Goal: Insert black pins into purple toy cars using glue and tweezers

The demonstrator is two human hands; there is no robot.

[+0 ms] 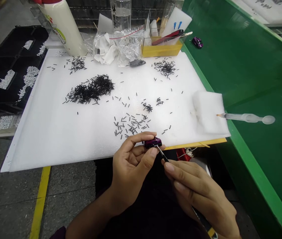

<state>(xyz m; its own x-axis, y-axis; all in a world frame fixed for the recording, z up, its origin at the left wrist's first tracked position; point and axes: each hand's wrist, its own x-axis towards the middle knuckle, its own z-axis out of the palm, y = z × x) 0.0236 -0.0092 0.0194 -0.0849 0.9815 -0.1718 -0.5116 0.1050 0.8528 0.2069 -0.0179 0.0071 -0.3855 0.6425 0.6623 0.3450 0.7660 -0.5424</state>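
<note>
My left hand point(131, 169) pinches a small glossy purple toy car point(153, 142) between thumb and fingers, just over the front edge of the white foam sheet point(43, 132). My right hand point(200, 192) grips a slim black tool point(164, 156) with a pale, thin tip. That tip touches the near side of the toy car or lies right against it; the exact contact is too small to make out. Just beyond my left hand, small black strip-like pieces point(132, 126) are scattered on the foam.
Dark heaps of such pieces point(91, 89) lie farther back. At right, a dropper point(247, 118) rests against a foam block point(209, 111). Behind stand a bottle point(66, 30), crumpled plastic bag point(128, 43) and yellow tool box point(162, 50). Another purple toy car point(197, 42) sits on the green surface point(230, 49).
</note>
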